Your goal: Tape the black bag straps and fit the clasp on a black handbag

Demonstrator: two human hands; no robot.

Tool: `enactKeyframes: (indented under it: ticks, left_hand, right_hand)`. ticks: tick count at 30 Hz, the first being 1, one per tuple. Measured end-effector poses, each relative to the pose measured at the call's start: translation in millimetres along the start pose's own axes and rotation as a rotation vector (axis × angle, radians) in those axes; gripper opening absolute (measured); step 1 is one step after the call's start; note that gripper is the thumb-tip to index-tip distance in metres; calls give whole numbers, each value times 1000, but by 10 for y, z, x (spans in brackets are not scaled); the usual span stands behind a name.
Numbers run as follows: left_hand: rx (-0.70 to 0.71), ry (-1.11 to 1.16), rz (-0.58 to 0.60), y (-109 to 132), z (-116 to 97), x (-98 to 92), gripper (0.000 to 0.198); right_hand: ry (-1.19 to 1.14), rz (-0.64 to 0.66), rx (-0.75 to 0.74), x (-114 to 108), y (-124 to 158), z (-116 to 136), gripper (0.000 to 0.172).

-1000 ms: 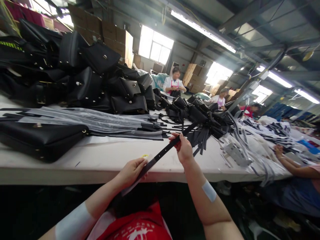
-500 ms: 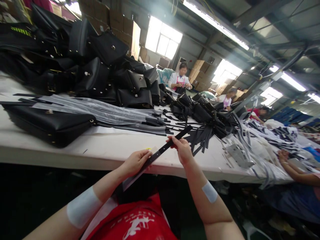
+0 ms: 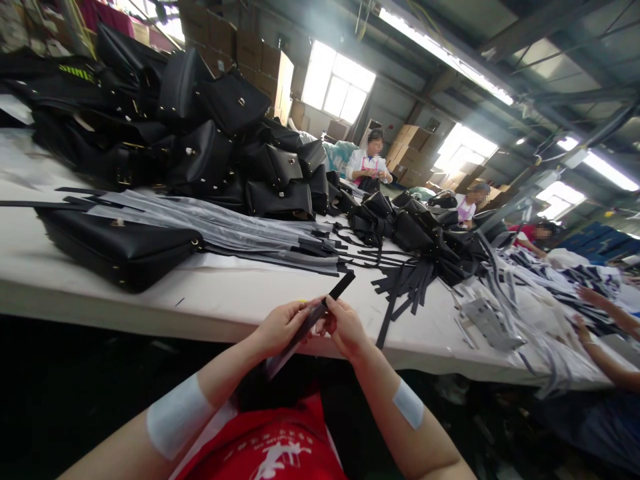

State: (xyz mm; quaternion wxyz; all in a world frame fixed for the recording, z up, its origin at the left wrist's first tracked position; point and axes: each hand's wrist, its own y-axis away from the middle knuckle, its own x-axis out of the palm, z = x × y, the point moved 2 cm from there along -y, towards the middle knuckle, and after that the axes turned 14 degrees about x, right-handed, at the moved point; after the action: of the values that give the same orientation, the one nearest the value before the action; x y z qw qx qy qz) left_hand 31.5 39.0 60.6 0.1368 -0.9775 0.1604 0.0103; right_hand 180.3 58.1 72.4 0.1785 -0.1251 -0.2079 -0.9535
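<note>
A black strap [image 3: 342,285] runs diagonally between my hands, over the table's front edge. My left hand [image 3: 283,327] is closed on its lower part, where a strip with a pale, filmy look hangs toward my lap. Something small and yellow shows at the left fingertips, too small to name. My right hand [image 3: 345,327] pinches the strap just above the left fingers, and the two hands nearly touch. The strap's free end points up and away to the right. Beyond it on the white table [image 3: 240,293] lies a bundle of film-wrapped straps [image 3: 215,223].
Black handbags [image 3: 210,153] are heaped at the back left, and one bag [image 3: 125,250] lies nearer. Loose black straps [image 3: 410,283] fan out right of my hands. White scraps [image 3: 493,320] lie farther right, near a co-worker's hands [image 3: 585,330]. A person [image 3: 369,163] works across the table.
My right hand has slid down and left along the strap, closing in on my left hand. The view has shifted slightly left. At far right, a co-worker's second hand now shows.
</note>
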Motion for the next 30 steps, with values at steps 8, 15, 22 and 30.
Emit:
enactKeyframes:
  ticks: [8,15,22,30]
  left_hand:
    - [-143,-178,326,518,479,-169,51]
    - [-276,-637,49,1361,616,-801,12]
    - [267,-1746,-322,749,-845,-2374,22]
    - [-14,-1926,-206,-595,-849,-3025,68]
  right_hand:
    - [-389,-102,-192,-305,270,602,16]
    - [-388,-410,-295,-1214,362,812,26]
    - [-443,-302,-258,-966,-472,1026,13]
    - [-363,-340,-83,-644,-1650,1279,19]
